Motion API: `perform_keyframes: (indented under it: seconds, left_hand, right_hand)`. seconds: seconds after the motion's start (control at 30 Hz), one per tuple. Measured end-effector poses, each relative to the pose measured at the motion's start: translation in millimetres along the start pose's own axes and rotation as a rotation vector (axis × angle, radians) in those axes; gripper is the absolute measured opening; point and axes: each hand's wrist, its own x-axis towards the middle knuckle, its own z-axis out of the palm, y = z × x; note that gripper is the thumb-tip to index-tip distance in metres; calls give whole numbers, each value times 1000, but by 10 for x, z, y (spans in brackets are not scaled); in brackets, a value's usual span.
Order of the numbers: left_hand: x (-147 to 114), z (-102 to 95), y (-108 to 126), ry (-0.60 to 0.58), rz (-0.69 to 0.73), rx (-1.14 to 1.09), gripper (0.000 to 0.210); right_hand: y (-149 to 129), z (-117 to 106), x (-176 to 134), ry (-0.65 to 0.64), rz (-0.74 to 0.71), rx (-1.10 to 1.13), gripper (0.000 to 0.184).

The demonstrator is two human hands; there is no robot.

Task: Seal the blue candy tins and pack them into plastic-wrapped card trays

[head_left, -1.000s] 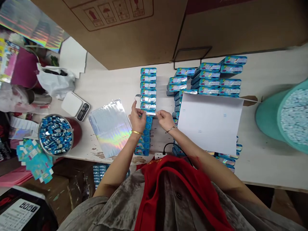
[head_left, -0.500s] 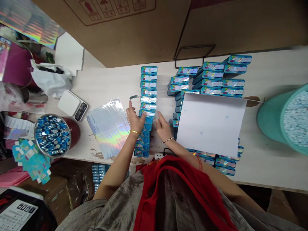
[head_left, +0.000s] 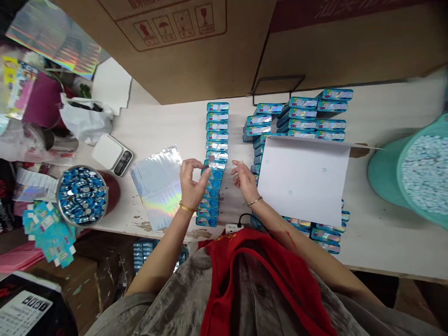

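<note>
Small blue boxes stand in a straight row in front of me. The far ones carry shiny silver strips on their tops; the nearer ones show round blue marks. My left hand is over the left side of the row, thumb and index finger pinched at a small, thin, dark piece too small to name. My right hand hovers to the right of the row, its fingers loosely bent and apart with nothing in them. A silvery holographic sheet lies left of my left hand.
More blue boxes stand in stacks at right, partly beneath a white sheet. A teal bucket stands far right. Leftward are a white scale and a red tub of blue-silver pieces. Large cartons line the back.
Both hands have drawn apart and lifted from the row. A curved silvery strip at my left fingertips no longer shows as such; those fingers are now pinched. The whole view has shifted slightly.
</note>
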Motion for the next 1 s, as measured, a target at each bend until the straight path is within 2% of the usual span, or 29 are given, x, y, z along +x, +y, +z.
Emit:
perform_keyframes:
  seconds: [0.07,0.13,0.23,0.3,0.37,0.47,0.57,0.67,0.77,0.9,0.97,1.0]
  left_hand:
    - [-87,-41,53,-90,-122,-126,19]
    - [-158,-22,8,-153,-273,-238,20]
    - [-210,57,-142,-181,-460,-323,21]
    - [-208,112,-236,-179,-521,-319,19]
    - [-187,159,-304,-157,-510,-262,16]
    - [-156,222,-364,-85,-400,-69,13]
    - [-160,280,-391,-48,-308,164,12]
    - [-189,331,-413,-58,-275,318,10]
    - [-217,372,-437,-74,-263,397,10]
    - [-241,400,-442,-90,-270,448,9]
    - [-244,404,-457,-64,-301,443,11]
    - [-243,407,-479,-40,-329,426,19]
  right_hand:
    - [-83,27,-74,-40,45,92,61]
    - [-109,77,-137,-68,50,123,53]
    - [-68,133,-179,-62,11,93,45]
    - [-21,143,-163,-52,1,63,44]
    - [20,136,-120,-64,31,36,42]
    - [55,110,-27,-111,78,-22,39]
    - [74,78,67,-152,52,-144,31]
    - [109,59,138,-176,23,-269,22]
    - [166,68,186,-185,-5,-357,15]
    - [231,92,195,-178,-59,-432,17]
    - [255,96,154,-147,-50,-430,23]
    - [269,98,118,-122,-37,-416,31]
